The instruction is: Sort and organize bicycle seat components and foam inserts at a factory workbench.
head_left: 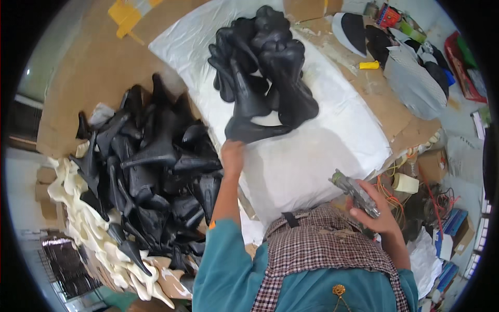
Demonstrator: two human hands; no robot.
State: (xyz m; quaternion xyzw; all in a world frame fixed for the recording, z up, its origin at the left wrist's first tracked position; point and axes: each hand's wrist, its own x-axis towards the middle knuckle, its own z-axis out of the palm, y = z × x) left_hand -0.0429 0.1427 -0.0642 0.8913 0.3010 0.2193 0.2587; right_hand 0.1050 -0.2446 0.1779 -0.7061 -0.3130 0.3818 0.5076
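At the front of a pile on the white padded sheet (358,130), a black bicycle saddle (254,131) lies sideways. My left hand (232,157), slightly blurred, is closed at that saddle's left end. My right hand (378,210) is wrapped round a grey metal hand tool (356,193) near my lap; its exact kind is unclear. Behind the nearest saddle, several more black saddles (288,78) are stacked on the sheet. To my left, a large heap of black saddles (150,156) lies loosely piled.
Cream saddle-shaped pieces (99,229) line the edge under the left heap. Brown cardboard (78,67) spreads behind. At right are a yellow object (369,65), grey plastic bag (416,78), red bin (460,67), tangled cables (442,205) and boxes (462,236).
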